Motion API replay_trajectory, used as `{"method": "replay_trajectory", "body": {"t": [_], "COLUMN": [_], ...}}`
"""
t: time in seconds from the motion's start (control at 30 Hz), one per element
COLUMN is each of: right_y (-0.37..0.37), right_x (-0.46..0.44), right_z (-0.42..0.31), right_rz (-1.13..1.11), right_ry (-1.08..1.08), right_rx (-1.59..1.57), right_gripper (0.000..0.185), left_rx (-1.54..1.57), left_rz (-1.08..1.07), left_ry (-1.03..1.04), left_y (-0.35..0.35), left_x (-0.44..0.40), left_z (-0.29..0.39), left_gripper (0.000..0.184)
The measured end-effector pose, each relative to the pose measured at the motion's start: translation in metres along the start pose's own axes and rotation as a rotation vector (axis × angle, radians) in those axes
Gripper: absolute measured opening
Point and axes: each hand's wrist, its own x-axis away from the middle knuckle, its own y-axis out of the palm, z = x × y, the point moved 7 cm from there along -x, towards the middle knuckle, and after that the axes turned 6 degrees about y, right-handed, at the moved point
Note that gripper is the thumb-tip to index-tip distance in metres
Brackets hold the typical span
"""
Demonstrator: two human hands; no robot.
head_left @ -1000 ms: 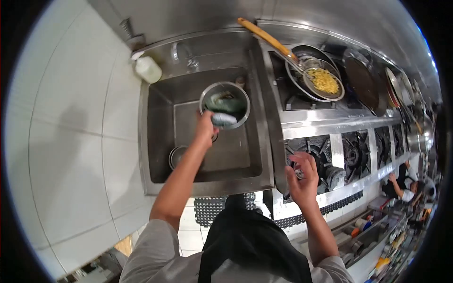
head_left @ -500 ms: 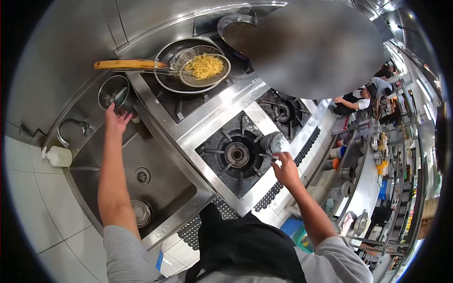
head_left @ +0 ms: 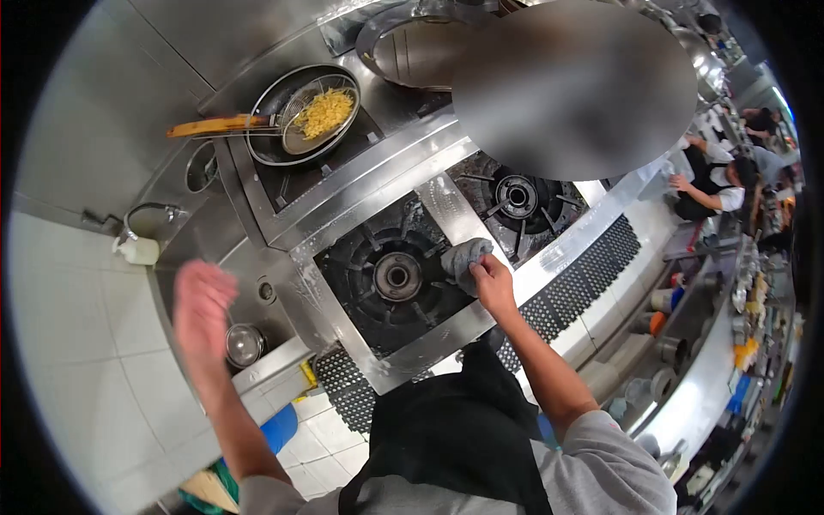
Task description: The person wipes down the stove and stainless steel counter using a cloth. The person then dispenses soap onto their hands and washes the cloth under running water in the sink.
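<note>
A crumpled grey cloth (head_left: 468, 262) is pinched in my right hand (head_left: 495, 286), at the right edge of the front burner (head_left: 397, 276). My left hand (head_left: 204, 305) hangs over the near end of the sink (head_left: 227, 227), smeared by motion, so its fingers cannot be read. Beneath and right of it sits a round metal bowl (head_left: 245, 345) in the sink. A strainer with a wooden handle (head_left: 215, 126) lies across a dark pan (head_left: 257, 148) at the back, holding small yellow pieces of food (head_left: 324, 114).
A second burner (head_left: 518, 197) lies to the right, and a large pan (head_left: 412, 51) stands behind. A soap bottle (head_left: 137, 251) and faucet (head_left: 150, 209) are at the sink's left. Another person (head_left: 712, 184) works at the far right. A black perforated mat (head_left: 584, 275) covers the floor.
My left hand has drawn back from the metal container at the sink's far corner toward me. My right hand stays on the cloth at the burner's edge. The view has shifted.
</note>
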Motion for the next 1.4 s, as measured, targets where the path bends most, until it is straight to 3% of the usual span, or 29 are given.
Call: {"method": "replay_trajectory", "body": {"t": [0.03, 0.07, 0.1, 0.13, 0.17, 0.2, 0.23, 0.27, 0.3, 0.33, 0.4, 0.5, 0.6, 0.63, 0.77, 0.9, 1.0, 1.03, 1.1, 1.17, 1.23, 1.33, 1.4], "right_y": [-0.006, -0.012, 0.001, -0.012, -0.028, -0.034, -0.067, -0.103, -0.113, -0.148, -0.177, -0.238, -0.301, -0.318, -0.371, -0.433, -0.467, -0.457, -0.459, -0.481, -0.518, -0.573, -0.611], "right_x": [0.001, 0.006, -0.001, 0.013, 0.033, 0.041, 0.052, 0.064, 0.060, 0.061, 0.041, 0.019, -0.008, -0.019, -0.067, -0.124, -0.168, -0.181, -0.185, -0.193, -0.198, -0.219, -0.236], "right_z": [0.006, 0.011, 0.038, 0.004, -0.030, -0.033, -0.074, -0.108, -0.103, -0.115, -0.099, -0.078, -0.042, -0.028, 0.029, 0.056, 0.082, 0.098, 0.106, 0.082, 0.061, 0.042, 0.050], "right_rz": [-0.117, -0.231, -0.254, -0.392, -0.425, -0.282, -0.518, -0.624, -0.344, -0.272, -0.340, -0.284, -0.141, -0.081, -0.026, 0.203, 0.165, -0.048, -0.433, -0.790, -0.787, -0.691, -0.609], "right_ry": [0.086, 0.174, 0.114, -0.198, -0.558, -0.743, -0.443, -0.400, -0.659, -0.641, -0.454, -0.451, -0.236, -0.214, 0.002, -0.098, -0.036, 0.234, 0.397, 0.425, 0.358, 0.345, 0.348], "right_rx": [-0.154, -0.308, -0.412, -0.028, 0.285, 0.064, -0.138, -0.138, -0.183, -0.204, -0.327, -0.283, -0.279, -0.283, -0.377, -0.446, -0.552, -0.984, -1.253, -1.405, -1.627, -1.755, -1.784], "right_gripper": [0.024, 0.023, 0.022, 0.022, 0.024, 0.022, 0.021, 0.021, 0.023, 0.026, 0.026, 0.027, 0.027, 0.027, 0.027, 0.033, 0.037, 0.044, 0.046, 0.054, 0.056, 0.058, 0.057], "left_rx": [-0.117, -0.158, -0.317, -0.139, -0.189, -0.230, -0.026, 0.180, 0.386, 0.296, 0.119, 0.203, -0.102, -0.234, -0.121, -0.087, 0.046, 0.134, 0.288, -0.029, -0.181, -0.256, -0.237], "left_rz": [0.066, -0.042, -0.102, -0.120, -0.033, 0.051, 0.057, 0.058, 0.075, 0.001, -0.115, -0.002, -0.059, -0.106, -0.363, -0.521, -0.587, -0.577, -0.603, -0.628, -0.642, -0.590, -0.717], "left_ry": [-0.085, -0.187, -0.296, -0.426, -0.517, -0.605, -0.676, -0.754, -0.779, -0.696, -0.521, -0.557, -0.488, -0.442, -0.375, -0.360, -0.407, -0.460, -0.539, -0.353, -0.251, -0.380, -0.532], "left_y": [0.058, 0.101, 0.131, 0.173, 0.206, 0.233, 0.263, 0.293, 0.329, 0.343, 0.369, 0.420, 0.442, 0.461, 0.580, 0.690, 0.762, 0.785, 0.822, 0.848, 0.868, 0.870, 0.859], "left_x": [0.031, 0.056, 0.078, 0.092, 0.104, 0.112, 0.114, 0.113, 0.107, 0.097, 0.076, 0.054, 0.030, 0.023, 0.017, 0.007, -0.018, -0.029, -0.046, -0.082, -0.104, -0.122, -0.125], "left_z": [-0.010, -0.037, -0.076, -0.113, -0.147, -0.174, -0.192, -0.206, -0.201, -0.205, -0.201, -0.196, -0.208, -0.207, -0.219, -0.238, -0.260, -0.268, -0.280, -0.301, -0.325, -0.332, -0.344], "left_gripper": [0.041, 0.041, 0.043, 0.051, 0.054, 0.057, 0.059, 0.062, 0.052, 0.049, 0.043, 0.028, 0.012, 0.012, 0.010, 0.014, 0.015, 0.015, 0.015, 0.017, 0.024, 0.030, 0.036]}}
